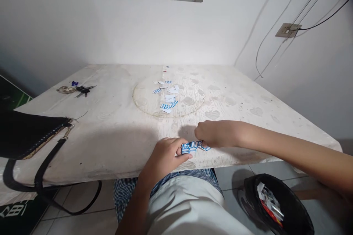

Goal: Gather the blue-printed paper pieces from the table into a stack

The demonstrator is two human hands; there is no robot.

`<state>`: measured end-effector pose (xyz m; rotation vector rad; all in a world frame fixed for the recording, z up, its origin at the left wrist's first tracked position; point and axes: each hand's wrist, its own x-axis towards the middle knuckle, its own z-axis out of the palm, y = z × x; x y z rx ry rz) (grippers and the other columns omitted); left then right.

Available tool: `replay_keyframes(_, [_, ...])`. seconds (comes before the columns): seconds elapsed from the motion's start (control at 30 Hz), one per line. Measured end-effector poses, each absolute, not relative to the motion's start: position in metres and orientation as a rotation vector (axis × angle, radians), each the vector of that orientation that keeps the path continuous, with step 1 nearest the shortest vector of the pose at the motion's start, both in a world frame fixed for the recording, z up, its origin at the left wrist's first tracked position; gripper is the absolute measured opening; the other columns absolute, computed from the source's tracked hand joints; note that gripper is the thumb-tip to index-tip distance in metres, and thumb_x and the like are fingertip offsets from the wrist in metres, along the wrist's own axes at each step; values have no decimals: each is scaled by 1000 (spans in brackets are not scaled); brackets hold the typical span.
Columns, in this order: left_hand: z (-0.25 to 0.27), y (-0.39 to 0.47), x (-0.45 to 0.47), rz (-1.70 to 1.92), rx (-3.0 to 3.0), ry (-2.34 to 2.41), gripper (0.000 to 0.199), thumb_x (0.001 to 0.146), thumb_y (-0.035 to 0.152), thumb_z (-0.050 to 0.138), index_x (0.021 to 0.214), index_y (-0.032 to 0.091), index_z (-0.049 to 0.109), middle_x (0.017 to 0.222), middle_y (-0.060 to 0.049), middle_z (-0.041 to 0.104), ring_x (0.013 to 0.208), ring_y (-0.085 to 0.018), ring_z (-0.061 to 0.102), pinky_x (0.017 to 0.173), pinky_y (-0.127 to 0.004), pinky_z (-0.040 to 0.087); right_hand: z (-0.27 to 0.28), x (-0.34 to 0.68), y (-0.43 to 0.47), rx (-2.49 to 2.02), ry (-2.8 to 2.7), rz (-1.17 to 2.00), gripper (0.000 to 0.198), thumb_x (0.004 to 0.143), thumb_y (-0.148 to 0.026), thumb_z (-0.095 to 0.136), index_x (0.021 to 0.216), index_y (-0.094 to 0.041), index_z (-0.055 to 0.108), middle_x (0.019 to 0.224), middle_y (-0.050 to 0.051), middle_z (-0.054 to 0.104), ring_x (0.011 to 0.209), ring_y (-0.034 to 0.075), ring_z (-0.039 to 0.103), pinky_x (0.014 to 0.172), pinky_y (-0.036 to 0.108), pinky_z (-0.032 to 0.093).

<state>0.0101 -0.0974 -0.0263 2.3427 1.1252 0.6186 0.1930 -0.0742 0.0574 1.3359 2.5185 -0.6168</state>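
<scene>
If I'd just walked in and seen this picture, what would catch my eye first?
Probably the two bare hands near the table's front edge: the left hand holds small blue-and-white pieces, and the right hand is bent over their right end. Farther back, near the middle of the tabletop, lie scattered white and blue pieces. A black bag stands out at far left, a black bin at lower right.

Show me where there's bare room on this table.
Bare tabletop lies between keys and scattered papers, and right of those papers, beyond the right forearm. It's crowded around the left hand, right hand and held blue-outlined cards.
</scene>
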Motion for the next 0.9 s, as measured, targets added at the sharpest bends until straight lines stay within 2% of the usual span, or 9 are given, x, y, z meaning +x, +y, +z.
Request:
replay_keyframes(0.13, [-22, -99, 13, 611, 2360, 1188, 21, 77, 38, 62, 71, 19, 57, 57, 5, 48, 54, -10, 44, 53, -22, 29, 63, 172, -80, 1191, 2419, -503, 17, 71, 0, 54, 68, -15, 61, 53, 1, 53, 50, 12, 51, 47, 24, 31])
replay_keyframes(0.33, [-24, -97, 12, 608, 2398, 1182, 15, 83, 21, 52, 70, 16, 60, 62, 1, 58, 57, -11, 49, 55, -22, 31, 69, 145, -82, 973, 2401, -317, 24, 73, 3, 49, 85, -12, 63, 67, 4, 56, 51, 12, 48, 44, 24, 28])
replay_keyframes(0.4, [-25, -96, 11, 592, 2401, 1174, 14, 84, 23, 52, 76, 17, 61, 64, 1, 60, 59, -12, 51, 57, -23, 32, 70, 150, -81, 998, 2386, -318, 23, 74, 3, 48, 83, -13, 63, 63, 2, 52, 48, 10, 43, 44, 24, 27])
replay_keyframes(0.53, [-25, -96, 10, 603, 2365, 1147, 11, 83, 29, 56, 85, 20, 62, 69, 2, 61, 62, -12, 52, 59, -22, 33, 74, 177, -80, 1137, 2380, -475, 16, 75, -3, 53, 65, -14, 60, 51, -2, 42, 44, 8, 35, 44, 23, 25])
replay_keyframes(0.67, [-25, -97, 11, 591, 2382, 1144, 11, 82, 31, 59, 83, 21, 59, 64, 4, 56, 60, -11, 49, 57, -22, 31, 75, 201, -84, 1236, 2509, -669, 15, 80, -13, 56, 66, -14, 61, 57, -1, 50, 49, 8, 39, 46, 23, 27])
replay_keyframes(0.77, [-24, -98, 12, 572, 2413, 1180, 17, 77, 35, 64, 78, 20, 58, 61, 5, 52, 58, -11, 47, 57, -23, 30, 72, 198, -90, 1210, 2588, -508, 12, 81, -11, 55, 72, -12, 64, 60, 2, 54, 51, 9, 41, 47, 23, 26])
replay_keyframes(0.9, [-19, -98, 10, 507, 2366, 1204, 20, 70, 36, 69, 76, 19, 60, 64, 3, 56, 61, -13, 49, 57, -24, 31, 70, 175, -91, 1044, 2669, -278, 14, 80, -6, 54, 78, -12, 67, 63, 5, 59, 51, 10, 45, 48, 25, 24])
